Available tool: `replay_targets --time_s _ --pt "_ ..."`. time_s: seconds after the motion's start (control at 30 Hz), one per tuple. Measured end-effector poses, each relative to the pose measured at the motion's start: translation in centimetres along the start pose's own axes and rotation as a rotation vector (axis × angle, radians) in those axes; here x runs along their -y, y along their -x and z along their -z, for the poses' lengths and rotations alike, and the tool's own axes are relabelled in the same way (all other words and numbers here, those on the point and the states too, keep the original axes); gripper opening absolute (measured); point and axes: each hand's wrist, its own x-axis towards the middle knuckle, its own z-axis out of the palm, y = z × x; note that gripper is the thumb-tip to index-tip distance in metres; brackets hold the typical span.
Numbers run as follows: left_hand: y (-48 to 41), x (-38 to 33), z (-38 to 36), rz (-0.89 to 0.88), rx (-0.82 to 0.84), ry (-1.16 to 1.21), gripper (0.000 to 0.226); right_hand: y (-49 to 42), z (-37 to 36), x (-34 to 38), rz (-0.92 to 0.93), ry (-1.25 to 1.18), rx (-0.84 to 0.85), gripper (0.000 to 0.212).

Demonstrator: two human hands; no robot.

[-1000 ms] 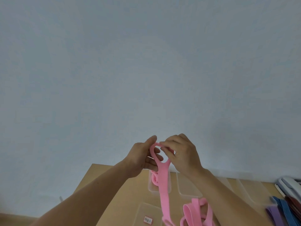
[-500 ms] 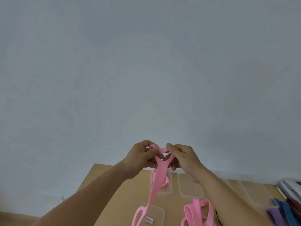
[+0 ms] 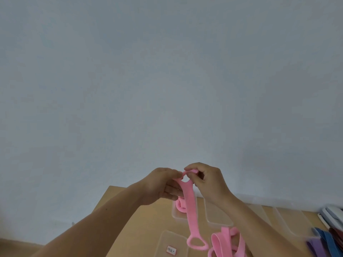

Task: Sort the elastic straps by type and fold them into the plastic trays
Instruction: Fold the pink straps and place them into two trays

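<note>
Pinching the upper loop of the pink strap [image 3: 191, 206] at lower centre of the frame, my left hand [image 3: 159, 184] and right hand [image 3: 209, 182] both curled on it and its length dangling above the bench [image 3: 146, 230], I judge the fold is only starting, so next I should double it into the tray [image 3: 175, 217] with pink inside.

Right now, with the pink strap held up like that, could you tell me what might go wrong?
The left hand and right hand pinch the pink strap only at its top loop, so it may slip free. Its lower loop dangles beside the loose pink straps and could snag them.
</note>
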Motion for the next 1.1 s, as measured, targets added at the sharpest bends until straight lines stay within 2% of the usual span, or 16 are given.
replay_targets --time_s 0.17,0.33,0.47,0.6,0.67,0.8,0.87,0.93,1.0,1.1 --pt "-0.5 -0.1 -0.1 0.019 -0.007 0.083 0.028 0.1 -0.5 -0.6 0.244 0.128 -0.086 0.024" --pt "-0.6 0.0 -0.1 0.002 -0.008 0.158 0.023 0.1 -0.4 -1.4 0.332 0.151 -0.058 0.023" --pt "-0.8 -0.1 -0.1 -0.05 -0.055 0.177 0.012 0.1 -0.1 -0.9 0.236 0.084 0.023 0.022" --pt "-1.0 0.0 0.2 -0.173 -0.17 0.077 0.018 0.0 0.2 0.4 -0.152 -0.305 0.052 0.02" --pt "-1.0 0.1 0.2 -0.258 -0.221 -0.022 0.018 -0.1 0.3 1.0 -0.261 -0.419 0.059 0.016" --pt "-0.9 0.6 -0.1 -0.341 -0.249 -0.119 0.019 -0.2 0.3 1.4 -0.259 -0.328 0.081 0.012" --pt "-0.9 0.8 -0.3 -0.305 -0.233 -0.055 0.026 -0.2 0.3 1.1 -0.231 -0.301 0.043 0.013" --pt "-0.6 0.8 -0.3 -0.233 -0.149 -0.021 0.03 -0.1 0.2 0.8 -0.195 -0.244 0.019 0.014" --pt "-0.2 0.7 -0.3 -0.176 -0.058 -0.077 0.033 0.1 -0.1 0.4 -0.148 -0.191 0.005 0.017" --pt "0.3 0.2 -0.2 -0.142 -0.032 -0.164 0.034 0.6 -0.6 0.2 -0.096 -0.174 -0.038 0.018"
